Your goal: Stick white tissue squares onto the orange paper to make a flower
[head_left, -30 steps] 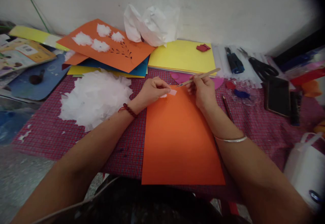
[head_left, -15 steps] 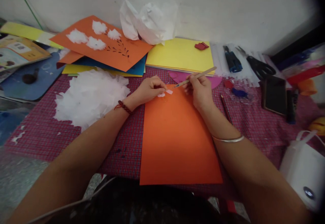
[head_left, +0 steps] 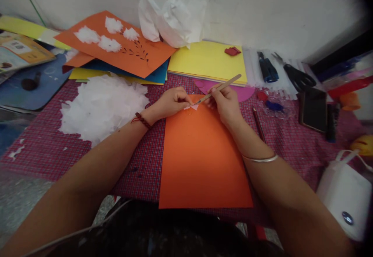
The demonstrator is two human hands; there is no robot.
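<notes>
My left hand [head_left: 171, 102] rests at the far left part of an orange paper sheet [head_left: 204, 159], fingertips pinched on a small white paper piece [head_left: 194, 107]. In my right hand [head_left: 226, 103] is a thin, flat wooden stick [head_left: 225, 84], held like a pen. Its narrow greyish tip points down-left and meets or nearly meets the paper piece by my left fingertips. A faint ring-like mark shows on the orange sheet just below. Left of my left hand lies a heap of white tissue-like pieces [head_left: 101, 107].
Behind are an orange sheet with white fluffy flowers [head_left: 131, 58], yellow sheets [head_left: 204, 60] and crumpled white paper [head_left: 177, 21]. At right lie scissors [head_left: 297, 74], a blue-handled cutting tool [head_left: 268, 68], a pencil [head_left: 258, 125], a phone [head_left: 314, 111] and a white bag [head_left: 345, 194].
My right hand has moved slightly left and down, bringing the stick's tip to the small paper at my left fingertips. My left hand has stayed nearly in place, still pinching.
</notes>
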